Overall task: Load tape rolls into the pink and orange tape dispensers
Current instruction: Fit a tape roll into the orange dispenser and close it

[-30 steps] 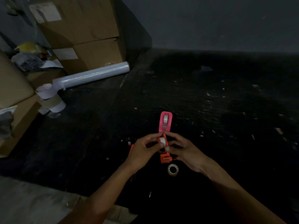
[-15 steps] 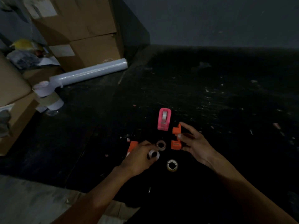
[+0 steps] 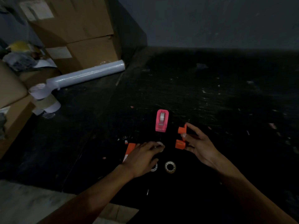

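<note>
The pink tape dispenser [image 3: 162,120] lies on the dark floor with a tape roll seated in it. My right hand [image 3: 198,143] holds the orange dispenser [image 3: 181,137] by its edge, just right of the pink one. My left hand [image 3: 143,156] is lowered palm down over the floor, its fingertips closed on a small pale tape roll [image 3: 159,143]. A clear tape roll [image 3: 170,166] lies flat near me, and another roll [image 3: 153,167] peeks out from under my left hand. An orange piece [image 3: 129,151] lies left of that hand.
Stacked cardboard boxes [image 3: 76,34] stand at the back left, with a roll of stretch film [image 3: 87,75] lying in front of them. More boxes and paper rolls [image 3: 43,97] crowd the left edge. A grey wall [image 3: 218,21] closes the back. Small scraps litter the floor.
The hands separated from the orange dispenser held between them. My left hand took a small roll down and then forward over the floor; my right hand carried the orange dispenser to the right.
</note>
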